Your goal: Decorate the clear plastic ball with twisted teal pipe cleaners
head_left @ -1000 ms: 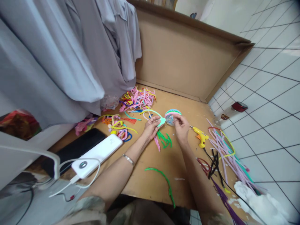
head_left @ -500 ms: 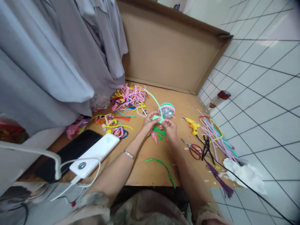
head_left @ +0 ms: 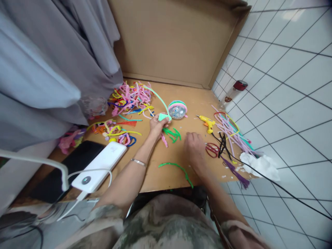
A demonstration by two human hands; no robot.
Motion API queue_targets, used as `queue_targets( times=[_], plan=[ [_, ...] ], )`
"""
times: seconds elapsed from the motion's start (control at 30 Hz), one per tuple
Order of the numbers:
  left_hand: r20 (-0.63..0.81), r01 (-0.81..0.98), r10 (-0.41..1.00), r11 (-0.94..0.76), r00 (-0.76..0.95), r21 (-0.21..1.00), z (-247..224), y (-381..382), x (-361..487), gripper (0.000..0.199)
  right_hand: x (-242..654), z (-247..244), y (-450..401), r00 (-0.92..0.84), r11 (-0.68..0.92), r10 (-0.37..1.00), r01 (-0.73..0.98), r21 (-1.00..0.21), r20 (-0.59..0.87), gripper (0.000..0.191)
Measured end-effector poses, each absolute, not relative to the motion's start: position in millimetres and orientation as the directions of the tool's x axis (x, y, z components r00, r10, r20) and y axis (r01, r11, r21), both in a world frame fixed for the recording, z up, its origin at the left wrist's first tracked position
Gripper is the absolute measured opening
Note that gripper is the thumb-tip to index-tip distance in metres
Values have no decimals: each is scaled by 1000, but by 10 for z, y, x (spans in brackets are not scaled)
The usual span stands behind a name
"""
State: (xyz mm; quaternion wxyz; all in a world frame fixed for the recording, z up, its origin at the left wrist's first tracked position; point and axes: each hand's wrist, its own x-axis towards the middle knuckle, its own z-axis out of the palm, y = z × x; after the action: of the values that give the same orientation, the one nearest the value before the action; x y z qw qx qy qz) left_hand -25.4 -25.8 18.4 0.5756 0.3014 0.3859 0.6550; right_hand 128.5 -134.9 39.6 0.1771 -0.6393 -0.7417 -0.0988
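My left hand is closed on a mint-green pipe cleaner, coiled into a flat block with one long end arching up and back. My right hand is apart from it, low over the table, with its fingers bent down and their tips hidden. Red-handled scissors lie beside the right hand, which covers their blades. Between the hands are bent green pipe cleaner pieces and a short pink piece. Another green strip curves near the front edge.
A clear round container with a pink and green rim stands behind the hands. To the right are a yellow glue gun, lilac pipe cleaners and a purple tassel. A pink pile and a white power bank are left.
My right hand has let go of the mint-green pipe cleaner and moved right and toward me, beside the scissors. The left hand keeps its hold. The whole view has shifted.
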Motion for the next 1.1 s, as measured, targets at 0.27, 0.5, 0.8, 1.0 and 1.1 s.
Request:
queue_targets(
  times=[0.27, 0.5, 0.8, 1.0, 1.1],
  plan=[
    [-30, -549, 987, -61, -156, 834, 192, -244, -232, 44, 1990, 378, -1706, 49, -97, 982, 960, 262, 183, 26],
    [-14, -584, 996, -42, -91, 810, 239, -260, -210, 41, 2025, 538, -1386, -37, 155, 956, 908, -390, 292, 33],
    [-19, -606, 995, -47, -101, 794, 230, -218, -297, 43, 1281, 615, -488, -48, 345, 933, 394, -852, 356, 45],
    [-47, -597, 992, -32, -116, 802, 173, -142, -345, 47, 1236, 520, -456, -170, 437, 869, 707, -556, 466, 39],
    [-18, -565, 995, -40, -96, 824, 186, -147, -365, 46, 1264, 507, -576, -220, 432, 859, 798, -421, 463, 37]
  ],
)
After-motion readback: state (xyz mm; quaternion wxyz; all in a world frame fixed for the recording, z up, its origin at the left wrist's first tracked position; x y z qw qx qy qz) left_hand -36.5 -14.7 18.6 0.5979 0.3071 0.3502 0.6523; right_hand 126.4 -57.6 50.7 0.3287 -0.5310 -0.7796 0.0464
